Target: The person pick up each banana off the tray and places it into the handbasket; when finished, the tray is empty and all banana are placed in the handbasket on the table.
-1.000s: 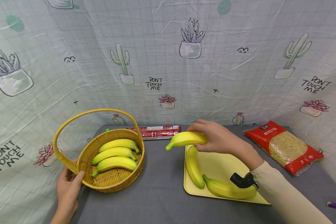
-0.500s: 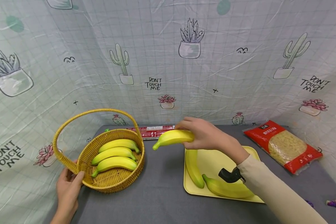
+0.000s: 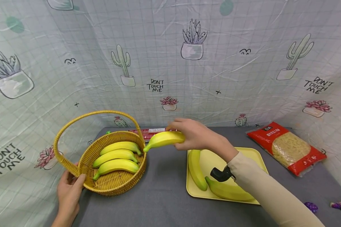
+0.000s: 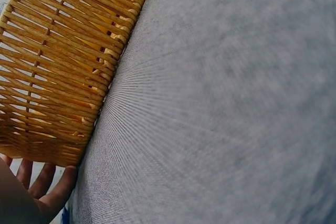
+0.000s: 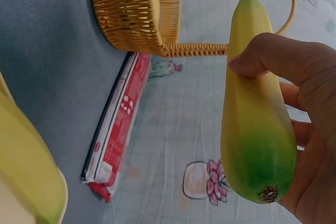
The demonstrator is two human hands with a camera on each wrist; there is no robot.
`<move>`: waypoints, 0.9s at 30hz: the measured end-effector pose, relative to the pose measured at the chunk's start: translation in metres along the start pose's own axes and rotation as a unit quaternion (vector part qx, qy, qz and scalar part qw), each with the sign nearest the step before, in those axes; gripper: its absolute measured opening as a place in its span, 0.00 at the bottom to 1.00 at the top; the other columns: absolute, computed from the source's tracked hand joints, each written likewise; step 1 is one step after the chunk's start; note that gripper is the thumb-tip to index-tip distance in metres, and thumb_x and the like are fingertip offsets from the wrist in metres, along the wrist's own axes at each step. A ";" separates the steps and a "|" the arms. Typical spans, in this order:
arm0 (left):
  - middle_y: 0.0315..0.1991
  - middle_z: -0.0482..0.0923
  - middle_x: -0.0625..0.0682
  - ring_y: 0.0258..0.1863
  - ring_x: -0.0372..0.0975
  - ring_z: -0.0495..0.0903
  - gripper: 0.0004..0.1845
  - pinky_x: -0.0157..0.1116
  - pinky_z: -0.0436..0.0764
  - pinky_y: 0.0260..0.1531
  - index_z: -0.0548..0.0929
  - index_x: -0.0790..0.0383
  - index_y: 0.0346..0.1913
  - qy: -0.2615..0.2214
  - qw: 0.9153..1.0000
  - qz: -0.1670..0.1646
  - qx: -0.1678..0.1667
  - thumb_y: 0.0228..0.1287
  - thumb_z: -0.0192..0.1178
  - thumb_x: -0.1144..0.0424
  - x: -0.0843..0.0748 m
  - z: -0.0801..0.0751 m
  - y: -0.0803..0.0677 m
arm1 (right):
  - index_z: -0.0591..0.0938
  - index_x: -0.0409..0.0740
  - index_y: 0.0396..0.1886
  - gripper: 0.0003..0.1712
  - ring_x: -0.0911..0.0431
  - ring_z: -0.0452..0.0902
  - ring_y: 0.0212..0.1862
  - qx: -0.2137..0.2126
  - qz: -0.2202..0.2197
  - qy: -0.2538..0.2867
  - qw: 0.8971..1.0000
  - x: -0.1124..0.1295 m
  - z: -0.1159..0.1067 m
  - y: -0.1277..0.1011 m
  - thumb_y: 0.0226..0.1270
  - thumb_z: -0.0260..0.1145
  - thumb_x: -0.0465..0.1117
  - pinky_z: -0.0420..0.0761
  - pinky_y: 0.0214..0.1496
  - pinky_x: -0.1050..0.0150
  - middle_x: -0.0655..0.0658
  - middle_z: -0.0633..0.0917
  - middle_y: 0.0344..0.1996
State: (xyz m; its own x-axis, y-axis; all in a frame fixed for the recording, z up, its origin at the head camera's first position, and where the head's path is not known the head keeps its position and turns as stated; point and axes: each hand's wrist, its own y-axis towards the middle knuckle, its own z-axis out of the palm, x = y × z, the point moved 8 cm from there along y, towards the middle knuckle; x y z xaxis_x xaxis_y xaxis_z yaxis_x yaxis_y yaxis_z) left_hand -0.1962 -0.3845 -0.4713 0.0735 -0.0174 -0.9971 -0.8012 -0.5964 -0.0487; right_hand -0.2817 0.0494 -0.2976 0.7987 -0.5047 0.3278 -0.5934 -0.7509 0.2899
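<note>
The right hand (image 3: 197, 135) reaches out from four o'clock, fingers curled around a banana (image 3: 163, 139) held level in the air, its tip just over the wicker basket's (image 3: 113, 186) three o'clock rim. The left hand (image 3: 69, 192) rests open-fingered against the basket's eight o'clock side — bare grey tablecloth (image 3: 162, 189) lies between basket and yellow tray (image 3: 253, 154).

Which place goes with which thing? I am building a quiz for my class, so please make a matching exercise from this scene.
Things:
1. woven yellow wicker basket
2. flat pale yellow tray
3. red noodle packet
4. yellow banana with a green tip

Places:
A. held in the right hand
B. far right, by the backdrop
C. touched by the left hand
D. under two bananas

Pairs: 1-C, 2-D, 3-B, 4-A
</note>
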 end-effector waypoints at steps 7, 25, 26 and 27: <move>0.58 0.72 0.46 0.53 0.34 0.74 0.30 0.23 0.79 0.34 0.73 0.55 0.76 0.000 1.000 0.000 0.005 0.74 0.60 0.69 0.001 0.002 0.001 | 0.84 0.49 0.61 0.26 0.57 0.73 0.38 0.011 -0.001 0.001 1.000 0.005 0.004 0.013 0.61 0.75 0.42 0.76 0.39 0.59 0.54 0.80 0.45; 0.58 0.71 0.45 0.50 0.33 0.75 0.30 0.24 0.80 0.32 0.72 0.54 0.77 0.014 1.000 -0.009 0.001 0.74 0.60 0.69 0.005 0.000 0.001 | 0.85 0.54 0.61 0.25 0.59 0.74 0.40 0.030 -0.022 -0.014 0.999 0.029 0.025 0.056 0.63 0.75 0.44 0.77 0.38 0.63 0.55 0.79 0.44; 0.58 0.71 0.45 0.50 0.32 0.75 0.30 0.24 0.80 0.32 0.72 0.54 0.77 0.014 1.000 -0.010 0.001 0.75 0.60 0.68 0.004 0.000 0.002 | 0.85 0.54 0.62 0.26 0.59 0.74 0.40 0.030 -0.023 -0.014 0.999 0.031 0.027 0.057 0.63 0.76 0.44 0.77 0.38 0.63 0.55 0.79 0.44; 0.58 0.71 0.45 0.50 0.32 0.75 0.30 0.24 0.80 0.33 0.72 0.54 0.77 0.010 1.000 -0.010 0.001 0.75 0.60 0.69 0.004 -0.001 0.002 | 0.84 0.54 0.62 0.26 0.60 0.73 0.40 0.030 -0.026 -0.014 0.999 0.034 0.029 0.059 0.63 0.76 0.44 0.77 0.38 0.63 0.55 0.79 0.44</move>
State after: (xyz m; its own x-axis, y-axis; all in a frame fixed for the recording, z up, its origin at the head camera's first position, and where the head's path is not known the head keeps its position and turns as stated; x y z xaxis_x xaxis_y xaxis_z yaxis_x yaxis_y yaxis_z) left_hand -0.1970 -0.3867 -0.4751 0.1020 -0.0221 -0.9945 -0.8004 -0.5955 -0.0688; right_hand -0.2872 -0.0248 -0.2957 0.8309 -0.4755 0.2888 -0.5451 -0.7997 0.2515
